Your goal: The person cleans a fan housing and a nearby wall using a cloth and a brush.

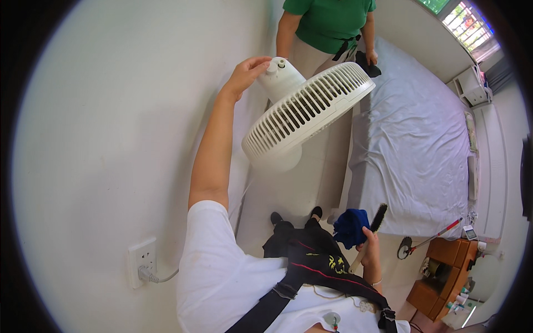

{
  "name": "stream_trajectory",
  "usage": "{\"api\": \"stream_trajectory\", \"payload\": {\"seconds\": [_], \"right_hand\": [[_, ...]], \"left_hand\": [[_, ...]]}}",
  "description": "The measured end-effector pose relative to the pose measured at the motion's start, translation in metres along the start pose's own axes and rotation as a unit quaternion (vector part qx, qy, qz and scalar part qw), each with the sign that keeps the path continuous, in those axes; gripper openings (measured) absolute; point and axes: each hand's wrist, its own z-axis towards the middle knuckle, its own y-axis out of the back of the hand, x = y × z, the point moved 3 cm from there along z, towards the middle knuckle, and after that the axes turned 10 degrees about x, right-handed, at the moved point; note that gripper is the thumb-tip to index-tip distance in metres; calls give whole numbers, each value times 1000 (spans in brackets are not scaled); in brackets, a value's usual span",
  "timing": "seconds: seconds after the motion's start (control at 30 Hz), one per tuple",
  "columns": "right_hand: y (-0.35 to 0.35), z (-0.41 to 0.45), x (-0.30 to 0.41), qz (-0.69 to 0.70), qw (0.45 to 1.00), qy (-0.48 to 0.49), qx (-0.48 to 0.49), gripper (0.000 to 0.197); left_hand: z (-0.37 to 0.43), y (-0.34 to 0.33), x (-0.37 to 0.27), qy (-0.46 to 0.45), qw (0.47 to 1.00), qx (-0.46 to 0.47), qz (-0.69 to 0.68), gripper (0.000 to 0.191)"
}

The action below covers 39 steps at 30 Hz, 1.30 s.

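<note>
A white electric fan [310, 112] stands before me with its slatted round guard tilted. My left hand [248, 75] grips the rear of its motor housing [283, 81], fingers beside a round knob [272, 68]. Lower down at my right, my right hand [369, 249] is closed around the pale handle of a black-bristled brush [379, 217]. It also holds a crumpled dark blue cloth [351, 228]. Both sit in front of my black apron [316, 254]. What supports the fan is mostly hidden by its head.
A person in a green top [333, 25] stands beyond the fan, a dark cloth by one hand. On the right is a bed [416, 145] with a pale sheet. A wooden cabinet [443, 274] and a long-handled tool [433, 237] are nearby. A plug occupies the wall socket [143, 258] at left.
</note>
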Motion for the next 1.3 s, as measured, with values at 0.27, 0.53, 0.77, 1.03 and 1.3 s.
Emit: {"api": "stream_trajectory", "payload": {"seconds": [0.27, 0.53, 0.77, 1.03, 1.3], "right_hand": [[4, 2, -3, -4, 1000, -16, -8, 26], [8, 5, -5, -14, 1000, -22, -14, 26], [13, 5, -10, -13, 999, -23, -29, 27], [12, 1, -11, -6, 1000, -28, -6, 27], [17, 6, -19, -6, 1000, -21, 3, 26]], "left_hand": [[1, -3, -20, -110, 938, 35, 326, 37], [0, -22, -34, -141, 829, 41, 539, 29], [-1, -29, -38, -134, 766, 43, 627, 26], [5, -29, -41, -109, 757, -3, 645, 33], [14, -41, -46, -20, 792, -8, 610, 37]]}}
